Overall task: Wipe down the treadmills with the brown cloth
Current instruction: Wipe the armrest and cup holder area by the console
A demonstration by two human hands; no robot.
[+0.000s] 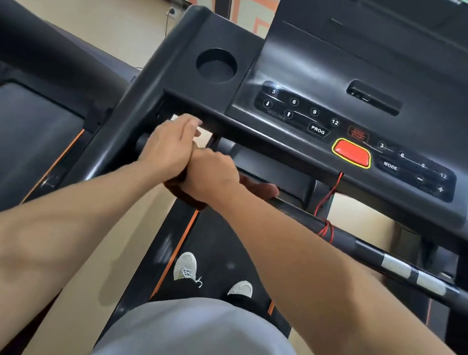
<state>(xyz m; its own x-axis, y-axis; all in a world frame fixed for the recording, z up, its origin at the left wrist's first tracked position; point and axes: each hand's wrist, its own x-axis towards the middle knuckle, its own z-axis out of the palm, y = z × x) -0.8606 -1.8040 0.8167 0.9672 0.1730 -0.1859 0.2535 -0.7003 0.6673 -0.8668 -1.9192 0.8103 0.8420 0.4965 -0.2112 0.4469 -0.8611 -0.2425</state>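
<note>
I stand on a black treadmill, whose console (pixel 314 110) carries numbered keys and a red stop button (pixel 351 153). My hands meet just below the console's left front edge. My left hand (pixel 170 142) lies over the right one with fairly straight fingers that reach the console's underside. My right hand (pixel 215 174) grips the brown cloth (pixel 183 192). Only a dark bunch of the cloth shows under both wrists. The cloth sits against the left end of the front handlebar (pixel 368 247), and the contact itself is hidden by my hands.
A round cup holder (pixel 216 65) sits left of the keys. A red safety cord (pixel 329 198) hangs from the console to the handlebar. A second treadmill's belt (pixel 18 137) and handrail (pixel 34 35) lie to the left. My shoes (pixel 186 266) stand on the belt.
</note>
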